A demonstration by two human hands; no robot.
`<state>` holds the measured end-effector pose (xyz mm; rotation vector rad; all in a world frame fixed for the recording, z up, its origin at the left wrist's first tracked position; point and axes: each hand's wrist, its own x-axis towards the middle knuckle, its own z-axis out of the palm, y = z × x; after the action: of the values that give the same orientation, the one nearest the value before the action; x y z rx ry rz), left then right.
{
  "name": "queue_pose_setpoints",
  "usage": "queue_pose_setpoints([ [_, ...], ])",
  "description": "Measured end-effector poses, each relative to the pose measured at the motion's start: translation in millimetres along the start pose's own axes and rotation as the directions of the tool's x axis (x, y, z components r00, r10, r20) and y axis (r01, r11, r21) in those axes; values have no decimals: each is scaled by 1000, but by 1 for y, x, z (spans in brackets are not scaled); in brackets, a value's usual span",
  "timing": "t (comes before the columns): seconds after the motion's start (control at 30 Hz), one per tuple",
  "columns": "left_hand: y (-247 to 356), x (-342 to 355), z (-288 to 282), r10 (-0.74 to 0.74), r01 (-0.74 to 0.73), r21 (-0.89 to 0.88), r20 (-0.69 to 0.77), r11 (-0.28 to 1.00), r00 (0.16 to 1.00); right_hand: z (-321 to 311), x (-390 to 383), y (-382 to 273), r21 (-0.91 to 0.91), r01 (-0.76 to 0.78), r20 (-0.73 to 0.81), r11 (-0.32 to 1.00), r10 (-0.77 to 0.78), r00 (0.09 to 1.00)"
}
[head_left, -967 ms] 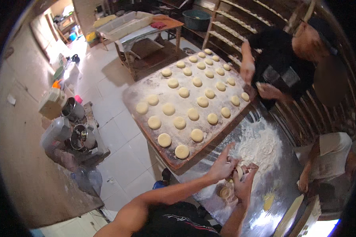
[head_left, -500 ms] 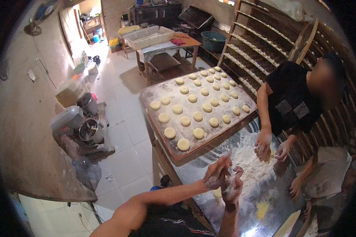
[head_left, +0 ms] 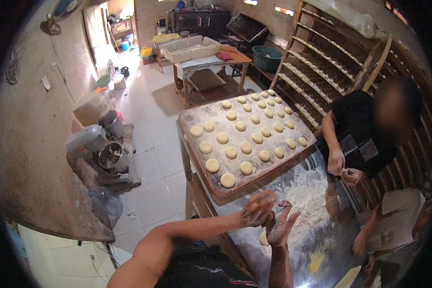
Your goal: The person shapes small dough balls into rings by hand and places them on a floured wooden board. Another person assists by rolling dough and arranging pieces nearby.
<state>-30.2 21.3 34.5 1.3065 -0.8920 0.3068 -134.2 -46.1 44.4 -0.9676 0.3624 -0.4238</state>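
Observation:
My left hand (head_left: 258,209) is above the metal table (head_left: 245,247), fingers curled in toward my right palm. Motion smears it slightly, and anything inside the fingers is hidden. Close against it, my right hand (head_left: 281,226) is turned up with its fingers spread. Flour whitens both hands. Beside my right wrist, a pale dough piece (head_left: 263,238) lies partly hidden on the table. Loose flour (head_left: 309,199) is heaped beyond my hands, and a yellow smear (head_left: 316,262) marks the metal nearer me. Several round dough pieces (head_left: 245,147) sit in rows on a floured board (head_left: 197,175).
Across the table a co-worker (head_left: 355,127) in black brings both hands together. Another person's arm (head_left: 365,235) shows at the right. A tall wooden rack (head_left: 317,62) holds trays of small pieces. Metal pots (head_left: 114,156) stand left, and a white tub (head_left: 189,49) rests on a far table.
The view has shifted slightly. My left fingers have curled tighter and my right fingers have spread. The co-worker has lifted both hands out of the flour and brought them together.

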Motion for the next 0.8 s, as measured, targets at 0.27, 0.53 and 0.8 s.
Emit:
queue_pose_setpoints([
  [0.27, -38, 28, -51, 130, -135, 31, 128, 990, 983, 39, 40, 24, 153, -91, 23, 984, 89, 996],
  [0.53, -84, 51, -111, 135, -136, -1, 130, 991, 982, 90, 92, 51, -308, 10, 206, 951, 57, 977],
  [0.8, -119, 84, -186, -38, 14, 196, 120, 980, 992, 166, 153, 97, -168, -338, 65, 926, 352, 934],
])
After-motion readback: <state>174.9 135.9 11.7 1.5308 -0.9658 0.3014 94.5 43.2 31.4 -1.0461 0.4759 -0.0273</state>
